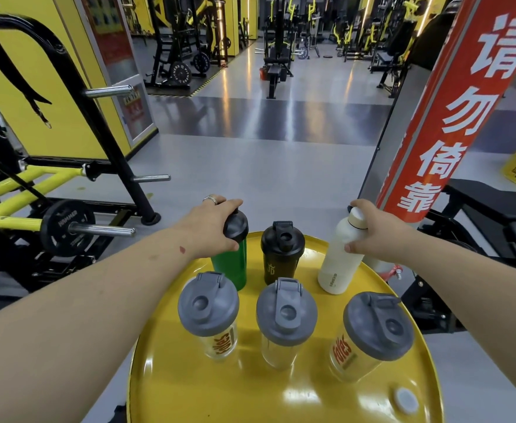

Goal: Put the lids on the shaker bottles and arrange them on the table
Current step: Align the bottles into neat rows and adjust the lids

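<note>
- Basically down to arranging now: six bottles upright on the round yellow desk (165, 377), every one capped as far as visible.
- Back row, left to right: green shaker bottle (230, 264) with black lid (236, 228), black shaker bottle (282, 254) with a flip-top lid, cream bottle (337, 257) with a pale screw cap (357, 218).
- Front row: three clear shaker bottles with grey lids, left (208, 303), middle (286, 312), right (378, 325). Two with orange print, the middle one plain.
- Count: five shakers (one green, one black, three clear) plus one cream flask-type bottle. Six lids, none loose on the desk.
- Left hand (207, 230) wrapped over the black lid of the green one, fingers closed round its far side, thumb on the near edge. Ring on one finger.
- Right hand (375, 233) round the neck of the cream bottle, fingers curled behind the cap, thumb on the body in front. Clamped on, not hovering.
- Handling guess: clear ones look empty, so light and tippy, thin plastic, probably a bit of flex if squeezed. Best taken round the lid rim or upper body, not by the flip cap.
- Cream one looks like smooth coated metal, probably stiffer and heavier, maybe slippery; neck grip seems sensible.
- Glossy desk top, so sliding likely easy, but green and cream bottles sit near the far edge, with the right clear one leaning outward in this wide view. Worth lifting rather than shoving.
</note>
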### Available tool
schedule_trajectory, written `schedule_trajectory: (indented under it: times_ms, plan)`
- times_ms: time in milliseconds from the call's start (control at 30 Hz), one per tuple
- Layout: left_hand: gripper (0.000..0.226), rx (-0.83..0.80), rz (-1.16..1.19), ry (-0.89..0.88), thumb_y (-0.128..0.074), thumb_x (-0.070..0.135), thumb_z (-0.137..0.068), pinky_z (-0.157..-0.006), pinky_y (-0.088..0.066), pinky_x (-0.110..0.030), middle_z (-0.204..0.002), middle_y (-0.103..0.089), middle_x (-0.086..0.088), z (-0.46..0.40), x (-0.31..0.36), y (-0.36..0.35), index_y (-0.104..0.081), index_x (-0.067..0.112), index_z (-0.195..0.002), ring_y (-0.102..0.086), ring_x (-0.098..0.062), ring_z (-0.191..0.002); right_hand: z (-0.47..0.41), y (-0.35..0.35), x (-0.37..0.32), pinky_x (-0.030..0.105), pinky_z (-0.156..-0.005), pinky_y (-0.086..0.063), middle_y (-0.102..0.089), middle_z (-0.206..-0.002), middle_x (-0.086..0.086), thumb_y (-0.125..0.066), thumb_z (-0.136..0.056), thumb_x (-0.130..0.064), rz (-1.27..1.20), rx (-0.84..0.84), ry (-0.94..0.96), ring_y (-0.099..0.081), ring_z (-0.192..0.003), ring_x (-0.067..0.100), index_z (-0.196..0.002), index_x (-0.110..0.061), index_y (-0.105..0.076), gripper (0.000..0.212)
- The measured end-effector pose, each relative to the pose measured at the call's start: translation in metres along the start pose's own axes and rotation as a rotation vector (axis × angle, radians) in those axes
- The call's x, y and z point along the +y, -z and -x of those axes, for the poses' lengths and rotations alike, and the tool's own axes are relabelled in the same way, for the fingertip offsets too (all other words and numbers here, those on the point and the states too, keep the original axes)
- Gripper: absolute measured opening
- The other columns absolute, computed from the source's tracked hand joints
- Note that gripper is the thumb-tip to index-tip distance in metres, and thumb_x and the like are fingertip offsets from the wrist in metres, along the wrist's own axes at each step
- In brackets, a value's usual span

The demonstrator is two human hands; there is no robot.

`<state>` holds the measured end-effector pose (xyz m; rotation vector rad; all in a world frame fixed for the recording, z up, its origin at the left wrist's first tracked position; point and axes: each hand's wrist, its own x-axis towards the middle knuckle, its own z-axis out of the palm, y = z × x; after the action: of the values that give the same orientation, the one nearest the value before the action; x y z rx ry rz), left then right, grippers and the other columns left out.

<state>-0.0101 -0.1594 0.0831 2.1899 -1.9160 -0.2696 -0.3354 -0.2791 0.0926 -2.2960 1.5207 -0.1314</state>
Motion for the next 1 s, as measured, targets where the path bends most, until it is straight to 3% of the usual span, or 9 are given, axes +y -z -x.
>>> schedule_trajectory:
  times_ms: [367, 500, 600, 667, 733, 833, 933, 1000]
  plan:
    - [0.102, -0.012, -0.010, 0.012, -0.083, 0.043, -0.076, -0.112, -0.040, -0.044, -0.161, -0.025, -0.008, 0.001, 0.000, -0.004, -0.023, 0.032, -0.159, -0.039, -0.035, -0.140, 0.004, -0.001, -0.002, 0.035, -0.071, -0.051, -0.059, -0.114, 0.006, -0.083, -0.080, -0.032, 0.040, -0.004, -0.027, -0.061, -0.091, 0.027, -0.156, -0.025, -0.022, 0.098]
    - [0.104, -0.014, 0.012, 0.025, -0.082, 0.044, -0.077, -0.116, -0.036, -0.043, -0.167, -0.017, -0.010, 0.004, 0.001, -0.004, -0.020, 0.033, -0.160, -0.030, -0.035, -0.147, 0.004, -0.004, -0.003, 0.034, -0.074, -0.050, -0.058, -0.137, 0.011, -0.086, -0.078, -0.029, 0.005, 0.021, -0.027, -0.059, -0.094, 0.028, -0.162, -0.026, -0.011, 0.112]
    - [0.105, -0.005, 0.052, 0.018, -0.083, 0.046, -0.078, -0.117, -0.030, -0.040, -0.169, -0.014, -0.010, 0.010, 0.004, 0.002, -0.019, 0.032, -0.161, -0.023, -0.030, -0.152, 0.007, -0.005, -0.003, 0.039, -0.085, -0.053, -0.048, -0.153, 0.013, -0.087, -0.077, -0.028, -0.047, 0.021, -0.023, -0.062, -0.112, 0.034, -0.163, -0.025, -0.004, 0.120]
    - [0.103, 0.016, 0.075, 0.001, -0.081, 0.047, -0.080, -0.118, -0.027, -0.038, -0.169, -0.014, -0.010, 0.019, 0.006, 0.008, -0.020, 0.031, -0.161, -0.020, -0.028, -0.153, 0.011, -0.003, -0.006, 0.048, -0.102, -0.048, -0.043, -0.157, 0.012, -0.084, -0.080, -0.036, -0.009, 0.088, 0.001, -0.051, -0.131, 0.037, -0.163, -0.022, -0.010, 0.112]
    - [0.096, 0.048, 0.094, -0.023, -0.077, 0.049, -0.083, -0.119, -0.025, -0.038, -0.168, -0.016, -0.010, 0.030, 0.009, 0.014, -0.023, 0.030, -0.160, -0.019, -0.027, -0.153, 0.020, 0.000, -0.014, 0.051, -0.116, -0.034, -0.040, -0.158, 0.011, -0.074, -0.086, -0.042, 0.087, 0.239, 0.082, -0.037, -0.143, 0.037, -0.161, -0.019, -0.022, 0.095]
    - [0.087, 0.107, 0.097, -0.097, -0.073, 0.053, -0.085, -0.120, -0.027, -0.038, -0.163, -0.027, -0.009, 0.052, 0.014, 0.025, -0.033, 0.026, -0.157, -0.025, -0.026, -0.151, 0.044, 0.001, -0.038, 0.044, -0.119, -0.028, -0.047, -0.154, 0.005, -0.065, -0.093, -0.043, 0.080, 0.342, 0.310, -0.036, -0.144, 0.027, -0.153, -0.018, -0.042, 0.069]
    - [0.076, 0.143, 0.112, -0.204, -0.069, 0.059, -0.080, -0.109, -0.038, -0.037, -0.139, -0.048, 0.000, 0.080, 0.021, 0.035, -0.049, 0.026, -0.146, -0.045, -0.019, -0.129, 0.074, -0.002, -0.064, 0.034, -0.114, -0.035, -0.054, -0.147, -0.011, -0.059, -0.091, -0.060, 0.000, 0.137, 0.430, -0.044, -0.139, 0.012, -0.146, -0.029, -0.052, 0.064]
    - [0.072, 0.056, 0.130, -0.218, -0.073, 0.060, -0.078, -0.103, -0.040, -0.032, -0.132, -0.048, 0.008, 0.099, 0.023, 0.038, -0.052, 0.032, -0.141, -0.046, -0.012, -0.121, 0.091, -0.007, -0.079, 0.029, -0.111, -0.037, -0.050, -0.150, -0.016, -0.060, -0.086, -0.070, 0.023, -0.104, 0.444, -0.044, -0.139, 0.008, -0.151, -0.035, -0.045, 0.076]
